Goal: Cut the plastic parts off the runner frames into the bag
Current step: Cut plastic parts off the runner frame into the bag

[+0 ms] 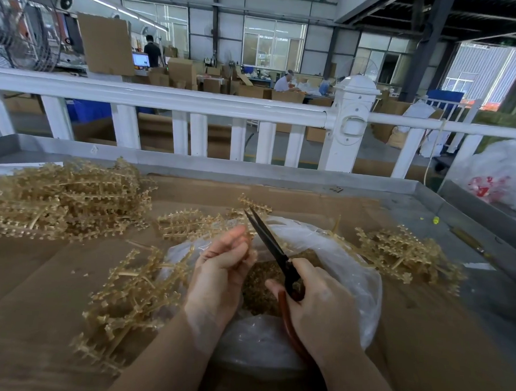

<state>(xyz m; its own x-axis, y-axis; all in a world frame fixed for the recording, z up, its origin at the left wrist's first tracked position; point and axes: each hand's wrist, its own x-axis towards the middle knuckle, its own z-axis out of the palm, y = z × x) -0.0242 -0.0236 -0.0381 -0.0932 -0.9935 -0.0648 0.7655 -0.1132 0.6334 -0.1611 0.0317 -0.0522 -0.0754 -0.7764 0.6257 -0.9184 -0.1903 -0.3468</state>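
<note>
Runner frame [251, 208], tan plastic, held up over the open mouth of the clear bag [331, 257] and pinched at its near end by the curled fingers of the left hand [222, 264]; cut parts [258, 290] lie heaped inside the bag. Right hand [320, 307] grips the red handles of the scissors [273, 249], blades slightly parted and pointing up at the frame (whether they touch it cannot be told). Bag sits on cardboard [39, 289] in a metal tray [281, 174], with a big pile of frames [64, 204] far left, looser frames [128, 296] near left, more [402, 252] right, white railing [166, 98] beyond.
</note>
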